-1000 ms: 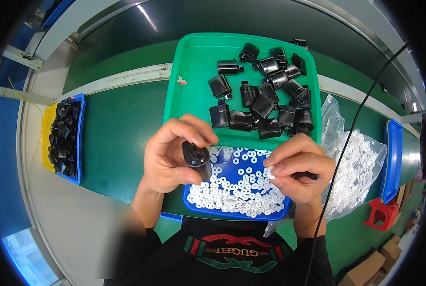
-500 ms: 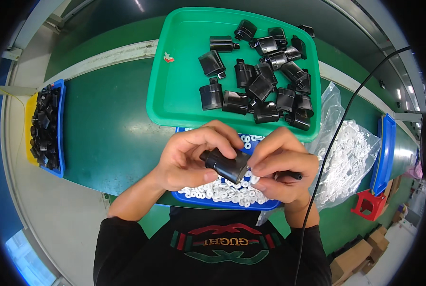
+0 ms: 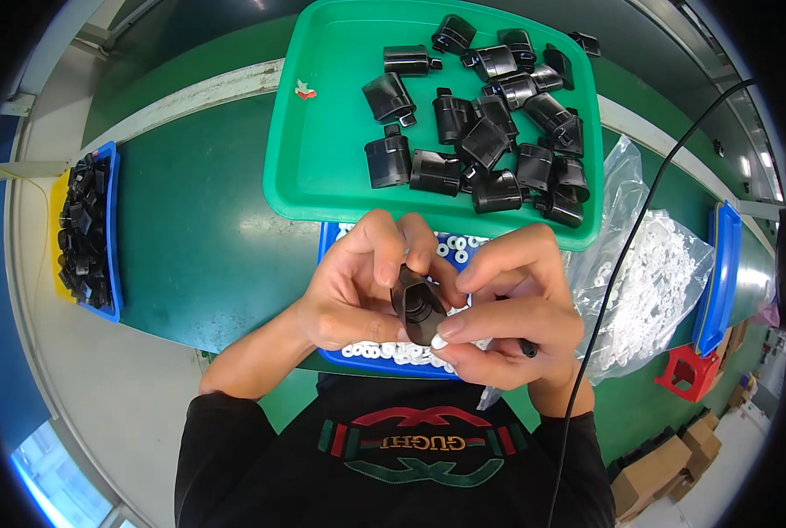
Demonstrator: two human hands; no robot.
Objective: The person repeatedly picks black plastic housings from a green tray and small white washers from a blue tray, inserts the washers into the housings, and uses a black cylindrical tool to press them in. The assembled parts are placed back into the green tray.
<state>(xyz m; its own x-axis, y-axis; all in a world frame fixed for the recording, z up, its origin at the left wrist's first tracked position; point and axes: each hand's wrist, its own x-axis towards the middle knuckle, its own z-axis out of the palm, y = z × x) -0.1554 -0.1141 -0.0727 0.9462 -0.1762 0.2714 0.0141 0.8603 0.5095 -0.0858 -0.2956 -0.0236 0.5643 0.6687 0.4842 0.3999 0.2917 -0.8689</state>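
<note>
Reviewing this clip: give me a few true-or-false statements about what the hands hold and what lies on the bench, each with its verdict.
1. Both hands hold one black plastic part between them. True: left hand and right hand both grip it.
2. The green tray holds white rings. False: it holds loose black parts.
3. The white rings lie in a blue tray under the hands. True.
4. The bin at the left is red. False: it is blue and holds small black pieces.
5. A clear bag of white pieces lies to the right. True.
</note>
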